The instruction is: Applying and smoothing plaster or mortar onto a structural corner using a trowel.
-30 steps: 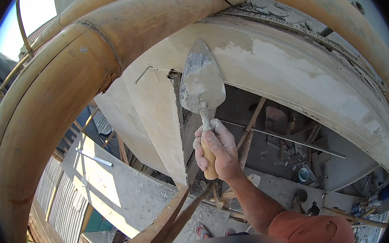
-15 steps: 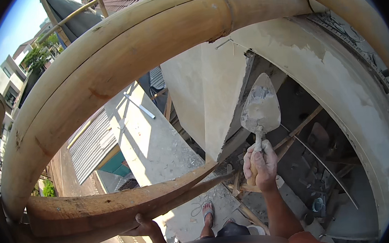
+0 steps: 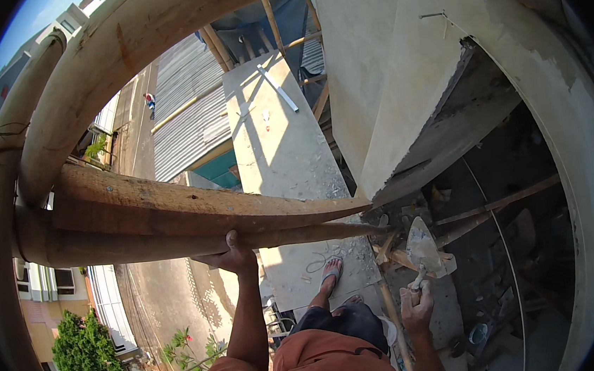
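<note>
My right hand (image 3: 418, 302) is wrapped round the handle of a pointed trowel (image 3: 422, 246). Grey mortar coats its blade, which points away from me over the dark opening at the lower right. My left hand (image 3: 235, 256) grips a bamboo pole (image 3: 175, 248), thumb on top and the fingers partly hidden beneath. Along the far side of that pole runs a thick wooden plank (image 3: 193, 207). A pale plastered wall (image 3: 414, 69) with a rough, broken edge stands beyond the trowel.
A large bamboo pole (image 3: 177, 23) crosses in front of me, bent by the lens. My feet stand on a dusty board platform (image 3: 288, 165), where a straight metal bar (image 3: 278, 88) lies. Down left is a street (image 3: 170, 309). A bucket (image 3: 478, 333) sits among rubble at lower right.
My right hand has lowered the trowel and drawn it nearer my body. My view has tilted downward and turned left. The left hand stays on the bamboo pole.
</note>
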`<state>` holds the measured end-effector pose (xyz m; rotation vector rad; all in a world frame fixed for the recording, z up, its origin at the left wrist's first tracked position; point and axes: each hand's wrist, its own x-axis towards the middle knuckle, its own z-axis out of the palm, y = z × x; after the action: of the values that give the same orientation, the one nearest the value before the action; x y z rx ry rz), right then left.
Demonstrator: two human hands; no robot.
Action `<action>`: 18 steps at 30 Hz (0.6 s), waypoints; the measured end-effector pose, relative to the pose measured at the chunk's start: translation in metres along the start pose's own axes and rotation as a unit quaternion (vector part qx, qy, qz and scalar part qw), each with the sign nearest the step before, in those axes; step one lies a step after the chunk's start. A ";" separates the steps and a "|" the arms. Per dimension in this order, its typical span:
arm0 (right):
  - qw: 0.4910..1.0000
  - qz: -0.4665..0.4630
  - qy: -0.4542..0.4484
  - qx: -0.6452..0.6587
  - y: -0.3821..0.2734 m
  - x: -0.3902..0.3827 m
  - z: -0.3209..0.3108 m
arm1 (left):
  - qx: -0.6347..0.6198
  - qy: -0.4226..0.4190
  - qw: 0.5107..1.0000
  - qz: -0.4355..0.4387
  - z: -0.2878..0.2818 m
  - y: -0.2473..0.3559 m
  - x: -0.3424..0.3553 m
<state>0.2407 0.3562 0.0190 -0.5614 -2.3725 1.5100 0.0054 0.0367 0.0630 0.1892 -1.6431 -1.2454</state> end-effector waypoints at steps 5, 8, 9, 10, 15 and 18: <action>0.986 -0.037 0.056 -0.155 -0.002 -0.023 -0.035 | -0.041 -0.005 0.998 -0.039 0.010 0.008 -0.005; 0.969 -0.015 0.022 -0.244 0.020 -0.034 -0.035 | -0.049 -0.013 0.998 -0.046 0.002 -0.009 -0.001; 0.963 -0.015 0.030 -0.268 0.027 -0.039 -0.037 | -0.044 -0.020 0.997 -0.058 0.001 -0.011 -0.005; 0.956 -0.014 0.034 -0.290 0.034 -0.043 -0.039 | -0.035 -0.026 0.997 -0.067 0.002 -0.012 -0.008; 0.944 0.019 0.041 -0.327 0.056 -0.066 -0.049 | 0.011 -0.003 0.999 -0.045 0.001 -0.019 -0.013; 0.938 0.039 0.041 -0.343 0.067 -0.064 -0.048 | 0.004 -0.012 0.997 -0.072 0.001 -0.024 -0.014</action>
<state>0.3296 0.3908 -0.0231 -0.8451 -2.8023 0.6167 0.0011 0.0349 0.0352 0.3033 -1.6800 -1.3549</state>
